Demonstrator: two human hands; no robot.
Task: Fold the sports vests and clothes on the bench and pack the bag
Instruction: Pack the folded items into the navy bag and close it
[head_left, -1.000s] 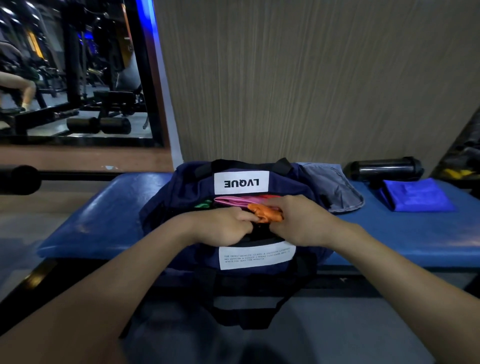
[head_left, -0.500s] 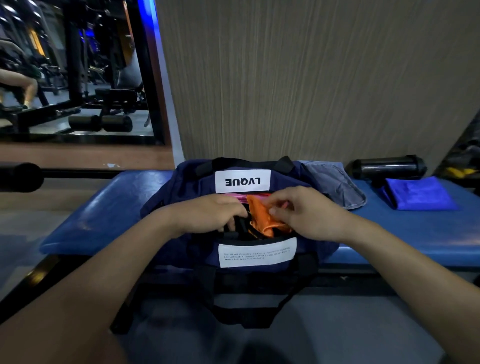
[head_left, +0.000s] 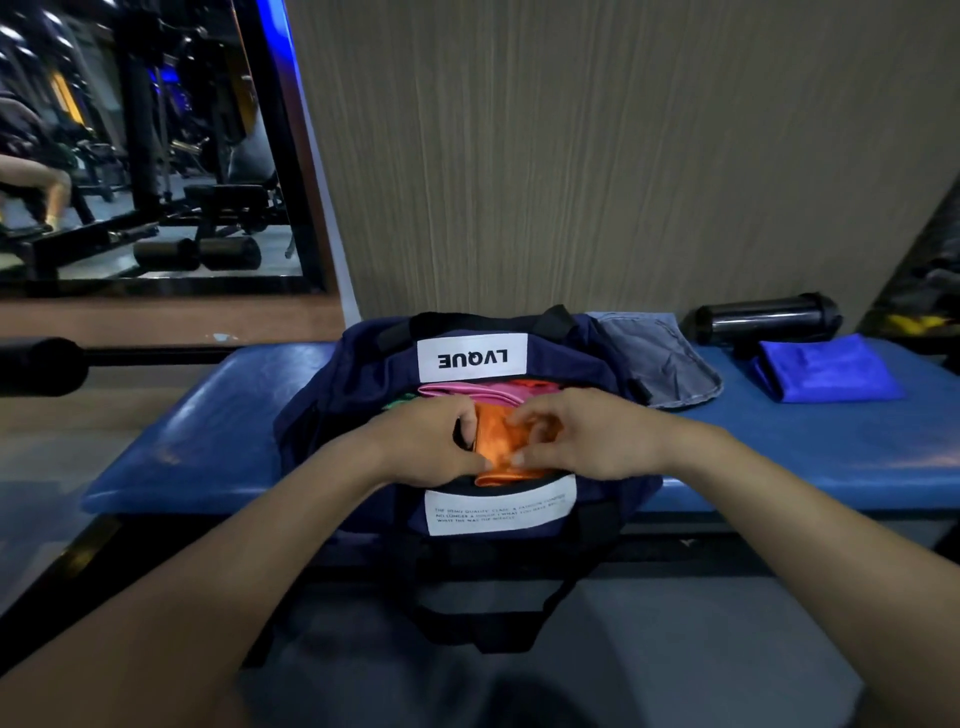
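Gym setting, wood-grain wall behind, blue padded bench (head_left: 218, 431) as work surface. Item one: orange garment (head_left: 500, 441), folded small, at the mouth of the navy bag (head_left: 363, 395), which sits mid-bench with its opening toward me and pink fabric (head_left: 457, 391) already inside. Step in hand, as I judge it: packing; this piece is being seated on top of the load. Next move calls for pressing it down flat and level so the opening can close, without dragging the pink layer out of fold. My left hand (head_left: 426, 447): fingers curled round the garment's left edge, thumb low at the bag's near rim, forearm running in from lower left. My right hand (head_left: 582, 436): fingertips pinching the garment's right side, slightly blurred, wrist above the bag's right shoulder. Outward: grey cloth (head_left: 660, 364) just beside the bag, blue folded cloth (head_left: 826, 374) farther right and not yet packed, black bottle (head_left: 763, 318) lying behind it.
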